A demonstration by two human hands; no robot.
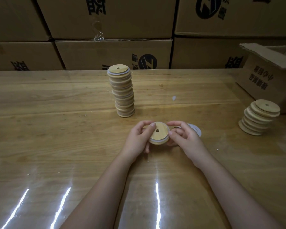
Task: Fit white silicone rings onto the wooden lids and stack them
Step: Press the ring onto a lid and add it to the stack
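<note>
One wooden lid [158,133], pinched between left hand [139,138] and right hand [183,136], white ring [160,141] at its edge. Hazard: uneven seating could pop ring off.

Your 2 hands meet over the middle of the table [56,129], with the lid [158,134] between them: left hand [139,138] at its left edge, right hand [186,138] at its right. Straight behind the lid stands the tall stack of lids [122,93]. The loose rings [196,129] lie on the table just right of your right hand (partly hidden by it). Well off to your right is the shorter stack [259,118], with the open carton [267,76] just behind it. Beyond the table's far edge rises a wall of cartons [112,53], 2 rows in view
</note>
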